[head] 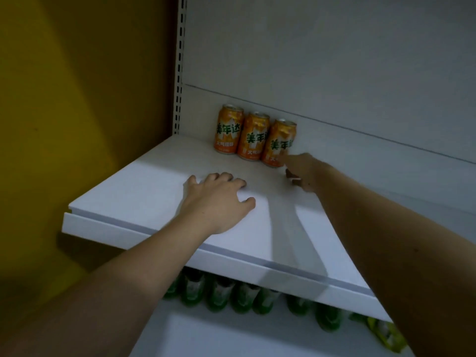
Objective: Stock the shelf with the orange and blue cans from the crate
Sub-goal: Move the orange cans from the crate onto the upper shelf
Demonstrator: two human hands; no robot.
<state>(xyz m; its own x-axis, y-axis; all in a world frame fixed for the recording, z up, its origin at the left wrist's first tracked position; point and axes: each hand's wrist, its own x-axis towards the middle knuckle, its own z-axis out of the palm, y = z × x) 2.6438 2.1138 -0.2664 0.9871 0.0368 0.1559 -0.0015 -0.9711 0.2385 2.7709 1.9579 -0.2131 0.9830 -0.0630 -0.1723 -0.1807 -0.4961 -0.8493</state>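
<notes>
Nudge the third orange can flush with the other 2 at the shelf back (no blue yet). Your right hand reaches out, fingertip touching it, other fingers curled, empty. Your left hand rests flat, fingers slightly spread.

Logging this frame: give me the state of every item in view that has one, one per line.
Three orange soda cans: upright, side by side in a row at the back of the shelf, labels facing out.
White metal shelf: holds only those cans.
Left hand: palm down, resting on the shelf, holding nothing.
Right hand: fingertips at the rightmost can; grip unclear.
Green bottles: standing in a row on the shelf below.
</notes>
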